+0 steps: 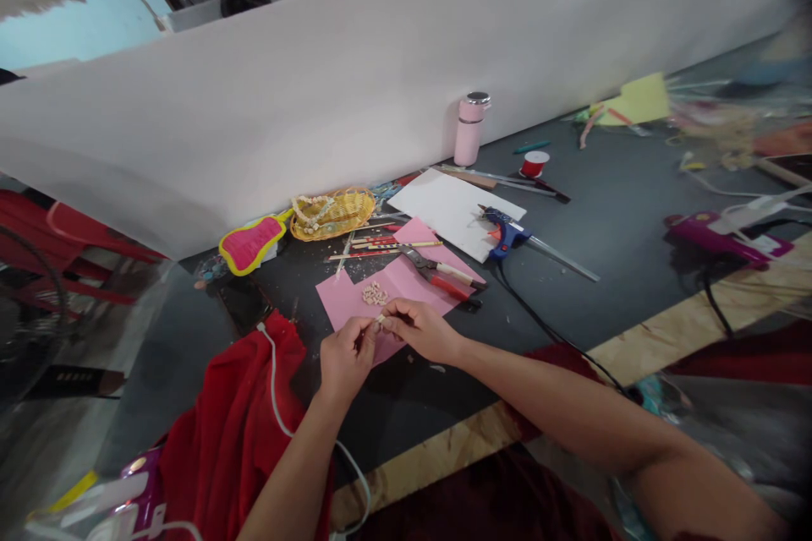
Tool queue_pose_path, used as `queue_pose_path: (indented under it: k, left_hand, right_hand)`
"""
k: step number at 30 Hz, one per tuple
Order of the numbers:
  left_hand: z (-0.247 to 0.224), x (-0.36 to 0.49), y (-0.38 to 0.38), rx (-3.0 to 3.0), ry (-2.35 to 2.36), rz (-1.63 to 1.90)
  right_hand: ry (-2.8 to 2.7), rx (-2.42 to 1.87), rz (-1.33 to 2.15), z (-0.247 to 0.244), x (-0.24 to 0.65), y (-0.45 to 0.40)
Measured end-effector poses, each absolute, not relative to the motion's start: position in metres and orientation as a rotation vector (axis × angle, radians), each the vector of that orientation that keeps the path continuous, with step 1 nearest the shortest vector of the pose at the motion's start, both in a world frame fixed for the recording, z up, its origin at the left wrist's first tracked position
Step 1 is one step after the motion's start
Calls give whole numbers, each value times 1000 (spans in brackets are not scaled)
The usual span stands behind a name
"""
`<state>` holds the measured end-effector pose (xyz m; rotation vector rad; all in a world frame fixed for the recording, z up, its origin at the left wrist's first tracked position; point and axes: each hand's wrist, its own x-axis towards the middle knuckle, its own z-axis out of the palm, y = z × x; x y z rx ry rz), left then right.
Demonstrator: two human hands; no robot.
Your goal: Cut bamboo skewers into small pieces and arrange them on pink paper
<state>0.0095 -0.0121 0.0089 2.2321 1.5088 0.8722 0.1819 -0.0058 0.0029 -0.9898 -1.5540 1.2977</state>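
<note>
My left hand [346, 355] and my right hand [422, 330] meet over a pink sheet of paper [333, 296], fingertips pinched together. Between them is a small pale piece [381, 319], too tiny to make out exactly. Just beyond the fingers lies a pile of small pale bits [374, 294] on the paper. Pliers with red and white handles [447, 283] rest on the sheet's right part. Several thin patterned sticks [386, 247] lie behind the paper.
A blue glue gun [507, 232] lies at the white board's [437, 207] right edge, its cord running forward. Behind are a yellow basket [333, 224], a pink bottle [468, 131] and a red ribbon spool [534, 163]. Left are a phone [245, 304] and red cloth [222, 406].
</note>
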Motion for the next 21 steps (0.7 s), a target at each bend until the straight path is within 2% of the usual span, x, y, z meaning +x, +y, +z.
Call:
queue_pose_path:
  k: [21]
  left_hand:
    - [7, 7, -13, 2230, 1488, 890]
  right_hand:
    - [-1561, -973, 1300, 3, 182, -7]
